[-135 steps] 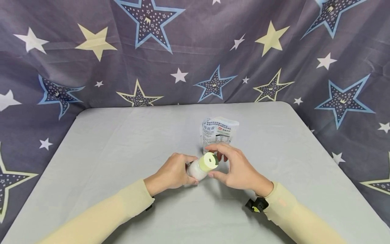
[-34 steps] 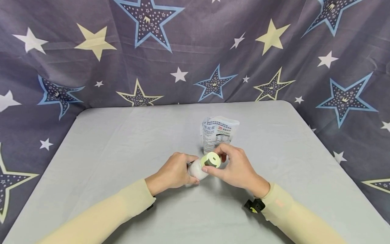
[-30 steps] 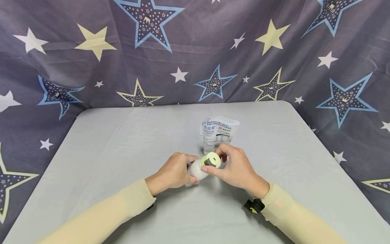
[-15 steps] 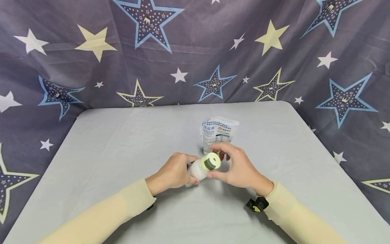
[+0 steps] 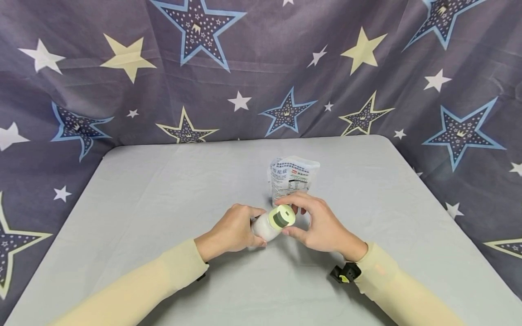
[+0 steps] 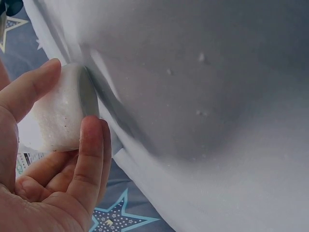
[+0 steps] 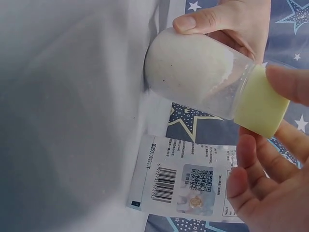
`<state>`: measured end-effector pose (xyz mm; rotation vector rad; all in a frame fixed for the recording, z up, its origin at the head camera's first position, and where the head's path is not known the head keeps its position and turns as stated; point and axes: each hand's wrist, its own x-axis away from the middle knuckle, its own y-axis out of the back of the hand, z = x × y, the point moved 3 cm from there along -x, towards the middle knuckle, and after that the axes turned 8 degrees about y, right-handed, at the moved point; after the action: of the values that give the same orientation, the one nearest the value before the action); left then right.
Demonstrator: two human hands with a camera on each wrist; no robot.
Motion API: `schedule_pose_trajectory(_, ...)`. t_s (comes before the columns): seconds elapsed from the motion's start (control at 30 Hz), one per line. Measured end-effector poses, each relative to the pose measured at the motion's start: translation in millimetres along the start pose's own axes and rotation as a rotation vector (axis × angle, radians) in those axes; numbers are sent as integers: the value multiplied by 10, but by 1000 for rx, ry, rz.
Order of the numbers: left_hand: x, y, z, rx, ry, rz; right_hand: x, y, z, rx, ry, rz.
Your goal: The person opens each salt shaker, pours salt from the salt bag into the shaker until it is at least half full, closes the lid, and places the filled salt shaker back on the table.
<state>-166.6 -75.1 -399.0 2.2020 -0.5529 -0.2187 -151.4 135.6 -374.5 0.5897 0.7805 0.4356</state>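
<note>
A clear seasoning bottle with white salt-like grains inside tilts over the table, its pale yellow-green cap up and to the right. My left hand grips the bottle's body; in the left wrist view the thumb and fingers wrap its lower end. My right hand is at the cap, the thumb on one side and the index finger on the other. A dark green patch on the cap faces the front. Just behind stands a white printed pouch, its lower part hidden by my right hand.
A pale grey cloth covers the table. Dark fabric with stars hangs along the back and sides. Small white grains lie on the cloth in the left wrist view. A black device is strapped at my right wrist.
The cap's dark patch has turned from the right side to the front. My right fingers released the cap about half a second ago and are round it again. Left hand and pouch have stayed put.
</note>
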Motion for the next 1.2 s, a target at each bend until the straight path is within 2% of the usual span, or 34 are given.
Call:
schedule_pose_trajectory(0.8, -1, 1, -3, -11, 5, -11, 2, -63, 11, 123, -79, -124)
schedule_pose_trajectory(1.2, -4, 1, -13, -19, 7, -16, -6, -74, 34, 176, -146, -137)
